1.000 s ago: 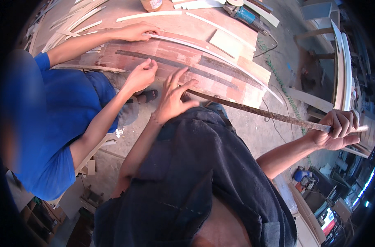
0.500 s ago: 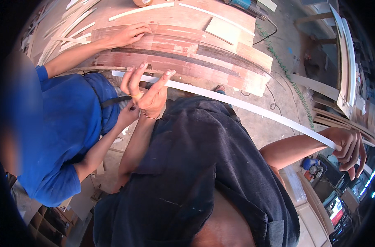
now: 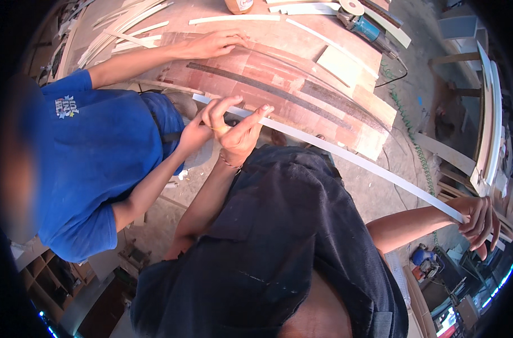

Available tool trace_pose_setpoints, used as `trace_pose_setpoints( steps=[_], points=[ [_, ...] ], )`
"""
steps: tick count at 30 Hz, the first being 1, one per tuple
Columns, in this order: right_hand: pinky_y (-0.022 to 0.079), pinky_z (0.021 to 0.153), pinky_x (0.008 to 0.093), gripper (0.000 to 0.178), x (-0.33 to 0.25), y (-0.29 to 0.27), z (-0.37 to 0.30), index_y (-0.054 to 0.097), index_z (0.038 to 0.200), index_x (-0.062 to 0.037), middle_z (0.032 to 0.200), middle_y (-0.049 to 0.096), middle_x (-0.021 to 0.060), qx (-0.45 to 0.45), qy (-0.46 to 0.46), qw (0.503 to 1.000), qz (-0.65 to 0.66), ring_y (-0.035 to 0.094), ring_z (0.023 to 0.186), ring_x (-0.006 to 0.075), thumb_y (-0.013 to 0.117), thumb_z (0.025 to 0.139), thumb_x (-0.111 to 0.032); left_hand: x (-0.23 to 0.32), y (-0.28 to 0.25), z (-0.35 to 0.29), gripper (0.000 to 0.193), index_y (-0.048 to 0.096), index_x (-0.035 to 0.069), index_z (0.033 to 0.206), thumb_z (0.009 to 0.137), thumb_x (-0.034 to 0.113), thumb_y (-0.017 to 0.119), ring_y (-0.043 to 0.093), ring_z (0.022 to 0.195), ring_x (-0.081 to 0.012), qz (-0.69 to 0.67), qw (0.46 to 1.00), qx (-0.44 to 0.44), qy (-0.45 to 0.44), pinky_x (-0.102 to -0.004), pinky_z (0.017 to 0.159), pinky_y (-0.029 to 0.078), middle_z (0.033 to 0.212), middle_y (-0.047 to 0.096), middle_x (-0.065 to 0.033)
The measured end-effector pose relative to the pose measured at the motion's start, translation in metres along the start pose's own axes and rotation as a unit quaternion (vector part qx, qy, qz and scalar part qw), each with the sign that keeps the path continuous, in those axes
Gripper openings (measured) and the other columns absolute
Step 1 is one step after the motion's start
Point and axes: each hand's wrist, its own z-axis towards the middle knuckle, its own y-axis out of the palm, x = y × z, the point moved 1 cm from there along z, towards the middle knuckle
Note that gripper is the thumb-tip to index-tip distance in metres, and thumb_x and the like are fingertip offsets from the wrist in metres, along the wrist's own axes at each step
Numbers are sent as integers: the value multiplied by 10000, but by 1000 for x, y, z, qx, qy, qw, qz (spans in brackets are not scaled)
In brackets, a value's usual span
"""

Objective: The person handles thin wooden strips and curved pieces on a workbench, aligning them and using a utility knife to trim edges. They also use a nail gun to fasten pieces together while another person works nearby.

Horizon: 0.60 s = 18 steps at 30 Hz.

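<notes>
A long, thin white strip (image 3: 352, 158) stretches slantwise in front of me, from upper left down to the far right. Near its left end my left hand (image 3: 237, 135) holds it, two fingers pointing up in front of it. My right hand (image 3: 478, 222), arm stretched out to the side, has its fingers curled round the other end. Close beside my left hand is a co-worker's hand (image 3: 197, 132); whether it touches the strip I cannot tell. That person's other hand (image 3: 220, 44) rests on a reddish-brown, patched wooden panel (image 3: 256, 70).
The panel lies on a workbench (image 3: 279, 34) with thin wood strips (image 3: 118, 34), a pale board (image 3: 334, 65), an angle grinder (image 3: 360, 27) and a jar (image 3: 239, 5). A green coiled hose (image 3: 414, 135) crosses the floor. The co-worker in a blue shirt (image 3: 104, 152) stands close on my left.
My view has shifted, so the bench and co-worker sit further right. The co-worker's near hand has risen toward my left hand and the strip's end. Both my hands keep their hold.
</notes>
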Motion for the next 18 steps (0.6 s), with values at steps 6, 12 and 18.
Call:
trace_pose_setpoints(
  steps=[6, 12, 18],
  points=[
    [322, 427, 217, 387, -68, -22, -34, 643, 1041, -5, 619, 560, 9, 221, 17, 933, -284, 457, 414, 85, 721, 917, -363, -12, -3, -13, 313, 826, 293, 969, 697, 141, 847, 407, 868, -220, 3, 994, -89, -67, -396, 842, 333, 878, 427, -13],
    [310, 448, 258, 515, -50, -43, -82, 607, 1061, 33, 637, 408, 2, 350, -45, 884, -306, 335, 522, 106, 584, 999, -478, -15, 6, -1, 248, 811, 290, 924, 699, 193, 850, 431, 814, -201, -21, 975, -220, -38, -382, 781, 316, 786, 416, 12],
    [324, 469, 259, 382, -100, -39, -120, 567, 1004, -1, 664, 367, 1, 424, -94, 826, -359, 341, 570, 115, 457, 1080, -358, -20, 20, -9, 247, 784, 246, 915, 690, 167, 848, 459, 783, -190, -64, 966, -251, 9, -365, 752, 348, 759, 437, 20]
  ],
)
